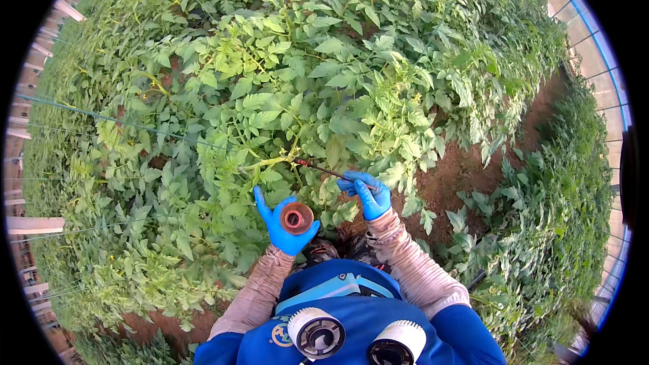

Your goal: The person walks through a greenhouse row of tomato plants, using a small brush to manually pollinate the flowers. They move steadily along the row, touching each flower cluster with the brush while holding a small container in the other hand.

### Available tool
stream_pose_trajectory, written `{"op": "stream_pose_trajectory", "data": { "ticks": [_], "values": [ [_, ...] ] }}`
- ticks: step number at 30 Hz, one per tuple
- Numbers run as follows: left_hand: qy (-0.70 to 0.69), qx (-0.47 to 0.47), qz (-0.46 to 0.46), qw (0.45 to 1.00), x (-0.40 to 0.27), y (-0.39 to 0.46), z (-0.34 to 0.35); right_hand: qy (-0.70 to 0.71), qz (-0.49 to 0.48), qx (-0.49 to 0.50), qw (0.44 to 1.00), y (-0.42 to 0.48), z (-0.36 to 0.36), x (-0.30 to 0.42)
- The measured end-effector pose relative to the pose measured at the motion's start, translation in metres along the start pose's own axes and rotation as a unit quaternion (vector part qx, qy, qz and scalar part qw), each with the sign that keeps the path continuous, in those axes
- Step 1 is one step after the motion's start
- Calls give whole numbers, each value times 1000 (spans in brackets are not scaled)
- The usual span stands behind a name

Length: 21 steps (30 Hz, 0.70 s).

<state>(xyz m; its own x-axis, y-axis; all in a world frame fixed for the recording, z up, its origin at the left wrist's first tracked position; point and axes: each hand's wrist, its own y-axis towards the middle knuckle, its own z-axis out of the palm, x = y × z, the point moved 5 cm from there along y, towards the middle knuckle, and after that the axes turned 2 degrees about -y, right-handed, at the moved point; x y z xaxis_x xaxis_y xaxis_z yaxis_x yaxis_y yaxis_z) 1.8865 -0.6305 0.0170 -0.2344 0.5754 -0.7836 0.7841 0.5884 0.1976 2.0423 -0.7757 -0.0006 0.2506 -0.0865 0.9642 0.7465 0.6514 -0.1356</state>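
Note:
My left hand [284, 239], in a blue glove, cradles a small reddish-brown bottle [305, 214] whose round neck faces up at me. Its thumb side reaches out towards the leaves. Between the gloved fingers of my right hand [374, 196] is a thin dark stick [328, 171], perhaps a brush, with a red, ringed-looking tip [302, 162]. That tip is at a joint of a pale green tomato stem [271, 161], beside a small yellowish flower cluster [290, 152]. Whether it touches the plant I cannot tell.
Dense tomato foliage [253, 61] surrounds my hands. A green string [127, 125] runs in from the left towards the stem. Bare brown soil [466, 172] shows to the right, before another plant row [547, 223]. Two white round fans [317, 337] sit against my blue top.

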Motion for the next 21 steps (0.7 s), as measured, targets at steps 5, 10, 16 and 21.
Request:
{"op": "stream_pose_trajectory", "data": {
  "ticks": [5, 10, 16, 21],
  "values": [
    [-57, 5, -66, 996, 12, -7, 2, 24, 30, 66, 997, 46, 42, -65],
    [-116, -20, -111, 987, -6, 0, 0, -64, 39, 72, 995, 65, 50, -76],
    [28, -8, -26, 999, -10, -3, -2, -1, 25, 57, 998, 68, 39, -56],
    [49, -8, -7, 999, -14, -2, -3, 9, 13, 26, 1000, 62, 11, -33]
  ]
}}
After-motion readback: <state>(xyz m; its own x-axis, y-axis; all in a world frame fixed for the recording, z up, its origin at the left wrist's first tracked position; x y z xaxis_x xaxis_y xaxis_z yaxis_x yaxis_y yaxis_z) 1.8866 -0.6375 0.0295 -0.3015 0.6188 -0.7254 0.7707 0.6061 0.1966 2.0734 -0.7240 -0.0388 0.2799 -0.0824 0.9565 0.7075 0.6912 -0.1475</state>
